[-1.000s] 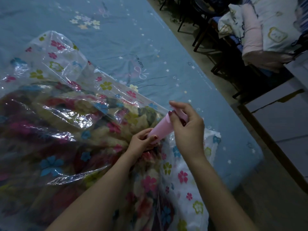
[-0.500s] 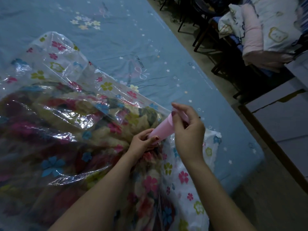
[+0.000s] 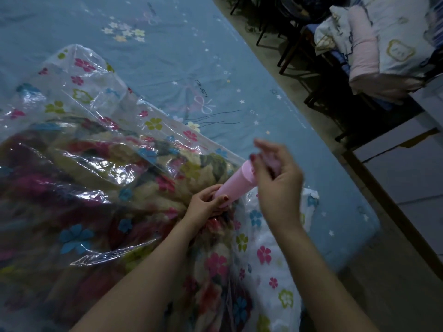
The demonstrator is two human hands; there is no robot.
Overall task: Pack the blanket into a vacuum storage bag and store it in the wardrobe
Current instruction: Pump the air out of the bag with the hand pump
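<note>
Head view. The left hand (image 3: 203,204) curled its fingers round the lower end of a pink hand pump (image 3: 236,184), holding that end against the vacuum storage bag (image 3: 100,109). The pump leaned up and away from the left hand toward the right hand (image 3: 278,178). The right hand was blurred; its fingers were bent round the pump's upper end, where a paler pink handle part showed behind the thumb, though the exact grip could not be made out.

The bag, clear plastic printed with pink, blue and green flowers, spread to the left of both hands and beneath both forearms. The blanket (image 3: 72,188), dark and floral, lay inside the bag, to the left of the left hand and directly under it. A flat, mostly white part of the bag lay beneath the right forearm.

The bag rested on a bed with a blue sheet (image 3: 215,68), which extended beyond both hands. To the right of the right hand ran the floor (image 3: 395,271); farther beyond it, dark chairs (image 3: 299,44) stood, one carrying folded bedding (image 3: 383,44).
</note>
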